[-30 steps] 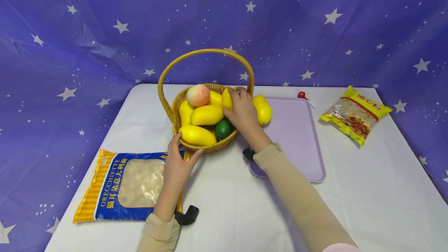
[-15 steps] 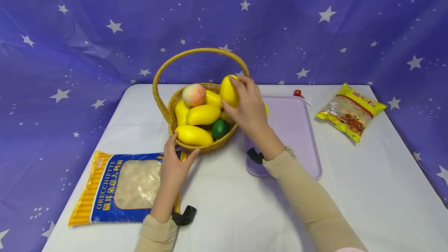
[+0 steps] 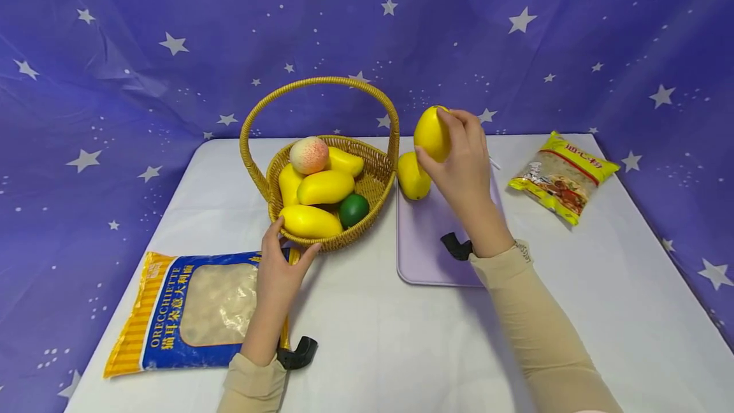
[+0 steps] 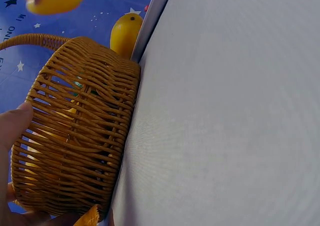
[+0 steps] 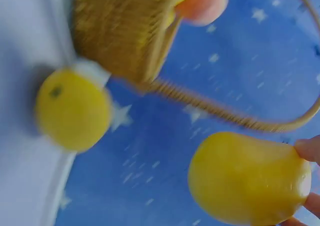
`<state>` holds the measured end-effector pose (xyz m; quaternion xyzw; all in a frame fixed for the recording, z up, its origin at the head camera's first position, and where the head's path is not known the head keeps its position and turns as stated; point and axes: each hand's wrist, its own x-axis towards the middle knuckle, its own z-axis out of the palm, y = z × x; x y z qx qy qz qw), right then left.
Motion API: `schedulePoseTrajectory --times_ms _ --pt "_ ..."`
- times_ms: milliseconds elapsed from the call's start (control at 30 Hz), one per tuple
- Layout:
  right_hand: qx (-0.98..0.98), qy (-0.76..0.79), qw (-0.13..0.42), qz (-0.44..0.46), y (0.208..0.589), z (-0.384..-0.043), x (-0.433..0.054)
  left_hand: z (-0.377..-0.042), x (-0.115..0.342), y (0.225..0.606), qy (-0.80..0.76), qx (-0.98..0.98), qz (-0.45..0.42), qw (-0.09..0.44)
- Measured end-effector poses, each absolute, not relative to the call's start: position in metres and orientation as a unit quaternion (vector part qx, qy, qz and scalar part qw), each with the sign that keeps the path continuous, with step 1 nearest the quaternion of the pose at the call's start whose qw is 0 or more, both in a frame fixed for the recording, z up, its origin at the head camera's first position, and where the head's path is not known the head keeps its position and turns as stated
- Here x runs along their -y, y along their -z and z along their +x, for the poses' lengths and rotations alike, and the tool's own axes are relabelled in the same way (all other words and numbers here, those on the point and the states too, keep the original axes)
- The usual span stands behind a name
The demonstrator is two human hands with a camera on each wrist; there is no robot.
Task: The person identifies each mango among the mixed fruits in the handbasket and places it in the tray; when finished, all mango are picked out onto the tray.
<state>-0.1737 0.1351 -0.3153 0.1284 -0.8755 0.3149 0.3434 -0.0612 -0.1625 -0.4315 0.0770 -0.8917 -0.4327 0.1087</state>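
Note:
My right hand (image 3: 463, 161) pinches a yellow mango (image 3: 431, 134) by its side, raised over the tray's far part. Below it, a second mango (image 3: 413, 176) rests at the far left corner of the lilac tray (image 3: 421, 266). My left hand (image 3: 281, 273) holds the wicker basket (image 4: 75, 131) at its near left rim, thumb and fingers spread along the side. Inside the basket are several mangoes (image 3: 325, 187), a white-pink peach (image 3: 309, 155) and a dark green round fruit (image 3: 353, 210). The right wrist view shows the held mango (image 5: 247, 178) close up, gripped at one end.
A blue and orange pasta bag (image 3: 215, 308) lies at left, partly under the left forearm. Another yellow food packet (image 3: 564, 177) lies at far right. A white lollipop stick (image 3: 494, 163) shows behind the right hand. The tall basket handle (image 3: 321, 79) arches upright.
My right hand has lifted the mango out of the basket and carried it right, over the tray. The left hand stays on the basket rim. The view has shifted slightly.

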Motion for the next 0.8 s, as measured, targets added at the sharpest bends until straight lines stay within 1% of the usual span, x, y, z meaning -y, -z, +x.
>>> schedulePoseTrajectory --times_ms 100,200,333,433,533,667,800 --pt "0.9 -0.308 0.298 0.081 0.324 -0.186 -0.152 -0.061 0.163 0.432 0.432 0.892 0.073 0.111" --pt "0.925 -0.295 0.235 0.039 0.334 -0.197 -0.166 -0.062 0.164 0.432 0.433 0.892 0.071 0.11" --pt "0.942 -0.296 0.155 0.003 0.348 -0.208 -0.178 -0.061 0.165 0.432 0.437 0.89 0.071 0.107" --pt "0.942 -0.314 0.116 -0.013 0.36 -0.216 -0.182 -0.061 0.165 0.432 0.438 0.89 0.072 0.107" --pt "0.938 -0.334 0.086 -0.025 0.372 -0.223 -0.185 -0.061 0.165 0.432 0.438 0.89 0.072 0.108" --pt "0.937 -0.343 0.062 -0.031 0.384 -0.23 -0.187 -0.061 0.165 0.432 0.437 0.89 0.074 0.106" --pt "0.941 -0.332 0.065 -0.028 0.392 -0.239 -0.186 -0.061 0.165 0.432 0.439 0.889 0.073 0.107"
